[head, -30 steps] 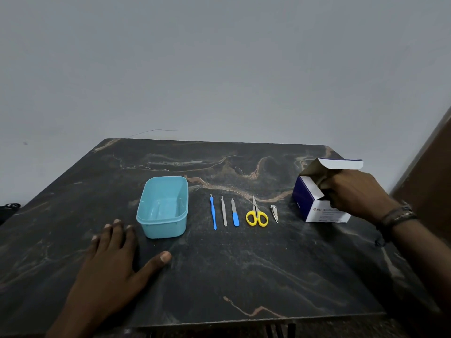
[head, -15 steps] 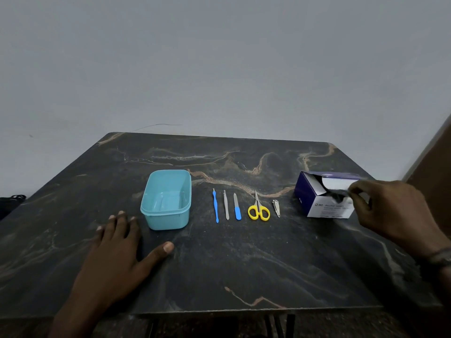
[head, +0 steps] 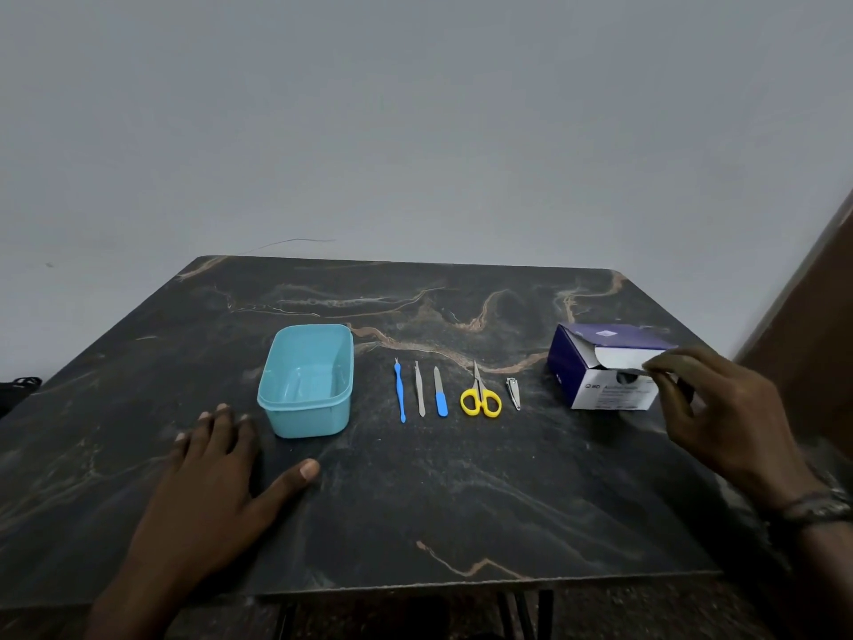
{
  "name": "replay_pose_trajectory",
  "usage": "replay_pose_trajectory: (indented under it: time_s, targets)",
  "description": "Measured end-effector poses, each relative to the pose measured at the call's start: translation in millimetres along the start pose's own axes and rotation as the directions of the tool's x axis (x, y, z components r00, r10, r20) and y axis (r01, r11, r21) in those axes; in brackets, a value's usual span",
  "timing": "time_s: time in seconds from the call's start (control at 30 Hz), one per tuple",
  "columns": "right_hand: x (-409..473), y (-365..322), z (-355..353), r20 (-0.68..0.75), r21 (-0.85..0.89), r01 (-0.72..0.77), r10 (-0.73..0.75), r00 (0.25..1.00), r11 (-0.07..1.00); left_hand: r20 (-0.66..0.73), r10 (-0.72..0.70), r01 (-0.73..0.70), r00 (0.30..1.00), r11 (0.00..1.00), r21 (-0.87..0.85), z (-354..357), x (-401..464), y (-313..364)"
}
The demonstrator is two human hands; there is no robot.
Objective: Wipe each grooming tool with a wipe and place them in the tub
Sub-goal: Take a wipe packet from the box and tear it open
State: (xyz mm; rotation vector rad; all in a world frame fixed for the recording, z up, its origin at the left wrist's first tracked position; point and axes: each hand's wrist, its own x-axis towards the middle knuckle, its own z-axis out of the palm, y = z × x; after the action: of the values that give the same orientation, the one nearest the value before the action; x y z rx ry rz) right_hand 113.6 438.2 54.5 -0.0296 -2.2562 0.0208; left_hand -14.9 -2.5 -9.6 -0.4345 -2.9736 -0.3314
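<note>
On the bench [head: 461, 501], the tub [head: 306, 380] sits left of centre. Right of it lie five tools in a row: cuticle pusher [head: 399, 396], tweezers [head: 419, 388], nail file [head: 440, 392], scissors [head: 479, 396], nail clipper [head: 513, 394]. The wipe box [head: 600, 368] stands nearest the right edge.

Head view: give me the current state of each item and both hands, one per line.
tub: upright, empty
wipe box: flap open
blue cuticle pusher: flat on table, untouched
tweezers: flat, untouched
nail file: flat, untouched
yellow scissors: closed, flat
nail clipper: flat, untouched
left hand: flat on table, empty
right hand: fingers pinching at box opening
</note>
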Motion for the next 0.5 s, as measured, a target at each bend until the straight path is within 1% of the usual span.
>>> replay_pose_trajectory:
  time_s: [0.1, 0.17, 0.23, 0.27, 0.3, 0.37, 0.43, 0.5]
  targets:
    - [-9, -4, -4, -0.035, 0.096, -0.015, 0.018, 0.999, 0.995, -0.004, 0.001, -0.001, 1.000, 1.000, 0.008, -2, -1, 1]
    - [-12, -15, -8, -0.084, 0.184, -0.049, 0.065, 0.994, 0.982, -0.005, 0.005, -0.005, 1.000, 1.000, -0.004, -3, -2, 2]
    - [-14, -34, -9, -0.094, 0.312, -0.146, 0.184, 0.979, 0.939, 0.001, 0.001, -0.001, 1.000, 1.000, -0.031, -4, -3, 2]
    - [-14, -45, -8, -0.068, 0.391, -0.223, 0.269, 0.961, 0.893, 0.000, -0.003, 0.003, 1.000, 0.999, -0.053, -5, -3, 1]
    - [-15, -56, -6, -0.020, 0.481, -0.304, 0.358, 0.934, 0.822, -0.010, -0.006, 0.005, 1.000, 0.996, -0.088, -5, -4, 1]
    - [-14, -75, 2, 0.114, 0.666, -0.421, 0.474, 0.873, 0.616, -0.052, -0.034, 0.022, 0.998, 0.978, -0.207, -7, -6, 4]
    - [-13, -90, 13, 0.239, 0.770, -0.485, 0.518, 0.821, 0.414, -0.111, -0.100, 0.054, 0.989, 0.933, -0.356, -11, -9, 9]
    - [-14, -101, 23, 0.354, 0.800, -0.542, 0.528, 0.772, 0.256, -0.210, -0.189, 0.071, 0.959, 0.881, -0.468, -15, -11, 13]
